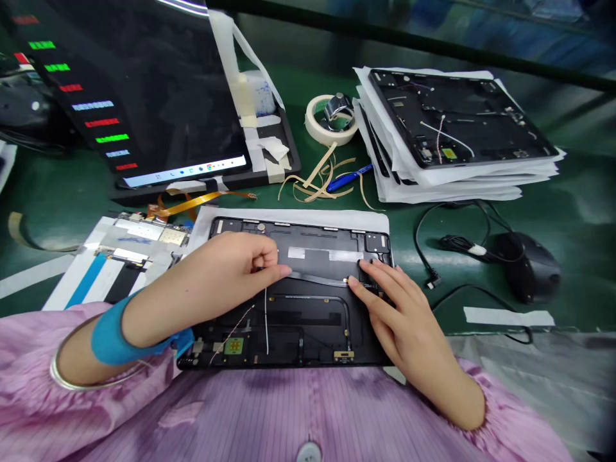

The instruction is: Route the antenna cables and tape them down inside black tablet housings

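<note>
black tablet housing (317,340), flat, inside up, slim grey strip (317,279) across

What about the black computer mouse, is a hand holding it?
No, the mouse lies on the green table, while the left hand and right hand are both at the open tablet case.

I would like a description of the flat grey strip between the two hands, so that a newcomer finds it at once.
Find the black rectangular device housing directly in front of the person. Across its middle, the flat grey strip runs between the left hand and the right hand. Unlike the thin white wire nearby, it is wider and lies crosswise.
</note>
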Tool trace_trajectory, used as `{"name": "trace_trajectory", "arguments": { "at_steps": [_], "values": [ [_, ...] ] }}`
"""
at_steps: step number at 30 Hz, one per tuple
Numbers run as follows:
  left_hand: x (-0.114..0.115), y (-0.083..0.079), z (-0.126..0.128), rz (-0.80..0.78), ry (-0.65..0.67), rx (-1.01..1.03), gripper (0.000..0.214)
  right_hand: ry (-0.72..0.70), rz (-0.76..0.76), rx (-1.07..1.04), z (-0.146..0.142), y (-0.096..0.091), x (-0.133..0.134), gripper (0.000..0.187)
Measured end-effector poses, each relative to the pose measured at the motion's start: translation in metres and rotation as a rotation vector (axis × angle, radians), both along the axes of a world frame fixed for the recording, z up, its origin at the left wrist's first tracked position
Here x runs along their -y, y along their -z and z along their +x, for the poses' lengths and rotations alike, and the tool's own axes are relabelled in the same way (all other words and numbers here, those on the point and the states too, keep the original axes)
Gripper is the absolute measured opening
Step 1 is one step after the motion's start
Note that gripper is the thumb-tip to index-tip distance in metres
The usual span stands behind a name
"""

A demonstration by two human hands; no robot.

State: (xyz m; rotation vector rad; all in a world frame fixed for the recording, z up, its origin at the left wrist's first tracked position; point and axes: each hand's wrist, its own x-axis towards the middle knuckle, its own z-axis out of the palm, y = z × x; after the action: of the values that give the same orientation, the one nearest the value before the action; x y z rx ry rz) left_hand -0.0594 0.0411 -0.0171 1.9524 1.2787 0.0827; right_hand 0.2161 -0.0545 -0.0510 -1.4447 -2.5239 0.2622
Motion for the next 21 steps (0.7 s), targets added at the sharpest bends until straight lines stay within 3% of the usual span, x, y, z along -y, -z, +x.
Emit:
{"name": "trace_trajectory", "arguments": {
  "at_steps": [21],
  "values": [
    [0.0038,0.0009,-0.0072,0.121,-0.003,-0.1,0.032,-0.015,0.013,0.019,0.0034,0.0042,-0.0037,0.049]
  ]
}}
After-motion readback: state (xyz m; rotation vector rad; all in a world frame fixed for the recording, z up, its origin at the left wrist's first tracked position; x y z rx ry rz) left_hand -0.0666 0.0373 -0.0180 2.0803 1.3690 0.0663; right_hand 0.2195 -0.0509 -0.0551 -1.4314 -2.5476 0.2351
